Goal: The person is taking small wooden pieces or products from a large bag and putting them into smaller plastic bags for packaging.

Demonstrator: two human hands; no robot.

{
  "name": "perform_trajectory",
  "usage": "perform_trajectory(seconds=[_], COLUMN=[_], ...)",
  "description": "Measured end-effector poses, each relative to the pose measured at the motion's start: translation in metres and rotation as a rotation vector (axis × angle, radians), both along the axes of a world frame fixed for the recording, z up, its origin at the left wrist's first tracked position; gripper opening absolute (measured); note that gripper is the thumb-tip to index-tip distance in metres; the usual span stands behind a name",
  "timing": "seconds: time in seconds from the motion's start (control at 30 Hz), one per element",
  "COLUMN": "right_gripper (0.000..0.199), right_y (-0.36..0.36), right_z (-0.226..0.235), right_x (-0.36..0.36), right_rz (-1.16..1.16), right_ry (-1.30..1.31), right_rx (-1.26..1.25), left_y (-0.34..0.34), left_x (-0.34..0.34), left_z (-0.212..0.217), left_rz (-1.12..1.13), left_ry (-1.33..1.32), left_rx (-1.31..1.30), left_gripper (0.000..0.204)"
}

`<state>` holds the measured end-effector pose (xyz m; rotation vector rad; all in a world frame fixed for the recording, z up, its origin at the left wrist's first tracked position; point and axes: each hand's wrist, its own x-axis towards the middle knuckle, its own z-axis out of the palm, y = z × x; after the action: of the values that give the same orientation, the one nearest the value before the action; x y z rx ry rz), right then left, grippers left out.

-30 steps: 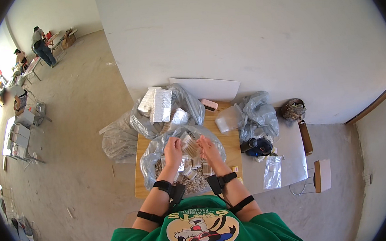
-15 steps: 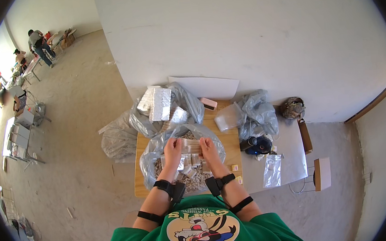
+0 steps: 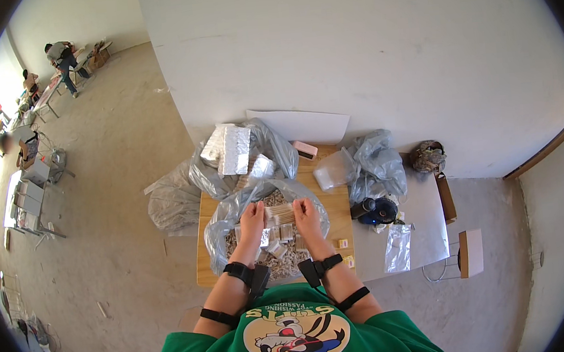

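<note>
We see the bundle of thin pale sticks near the middle of the frame, stretched crosswise between two hands above an open grey bag. The left hand has its fingers curled closed on the bundle's left end; the right hand is likewise closed on the right end. How firmly either one pinches, we cannot tell.

The main risk, as we judge it, is spilling: with support only at the ends, uneven pressure or a slackening pinch could let sticks slide out of the middle. They would probably drop onto the small clear packs and loose short pieces just below, and be hard to sort out. Pressing the ends inward too hard could bow or snap some. The bag's soft rim might also snag a wrist, tipping pieces onto the wooden worktop, lower centre of the frame.
</note>
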<state>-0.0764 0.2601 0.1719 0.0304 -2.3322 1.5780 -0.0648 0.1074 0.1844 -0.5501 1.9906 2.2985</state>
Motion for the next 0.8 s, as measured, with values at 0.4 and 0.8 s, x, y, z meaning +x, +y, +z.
perform_trajectory(seconds=[0.4, 0.8], right_gripper=[0.029, 0.032], right_y=[-0.007, -0.007], right_z=[0.001, -0.007], right_x=[0.011, 0.002], right_rz=[0.107, -0.029], right_ry=[-0.525, -0.216], right_rx=[-0.444, -0.037], left_y=[0.016, 0.018], left_x=[0.011, 0.009], left_z=[0.017, 0.009], left_rz=[0.083, 0.086], left_ry=[0.341, 0.387], left_rx=[-0.689, -0.804], left_gripper=[0.023, 0.021])
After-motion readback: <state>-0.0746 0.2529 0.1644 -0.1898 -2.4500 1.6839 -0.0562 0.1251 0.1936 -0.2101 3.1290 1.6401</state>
